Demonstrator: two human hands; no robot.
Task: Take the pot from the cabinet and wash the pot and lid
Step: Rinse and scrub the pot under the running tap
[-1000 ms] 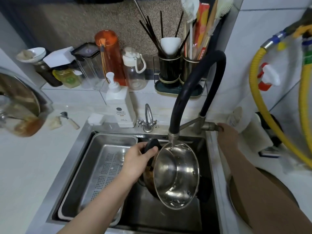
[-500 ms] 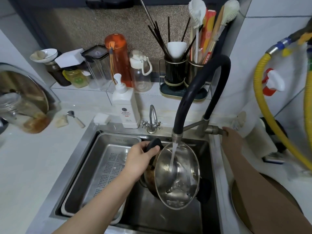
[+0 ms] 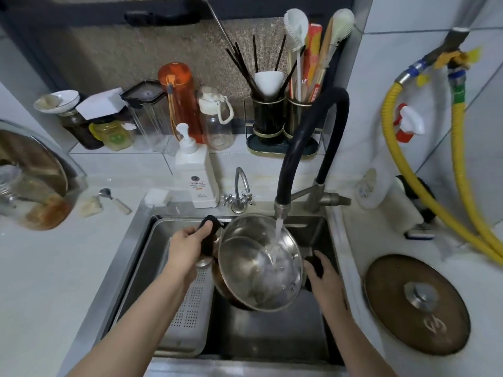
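A shiny steel pot with black handles is tilted over the sink, under the black faucet. Water runs from the spout into the pot. My left hand grips the pot's left black handle. My right hand is at the pot's right black handle, fingers curled onto it. The glass lid with a metal knob lies flat on the counter to the right of the sink.
A perforated steel drain tray fills the sink's left half. A white soap dispenser, a small tap and a sponge stand behind the sink. Bottles and utensil holders line the back ledge. Yellow hoses hang at the right.
Water started running into the pot. My right hand left the faucet lever and came down to the pot's right handle. The view shifted, and the lid on the counter came fully into sight.
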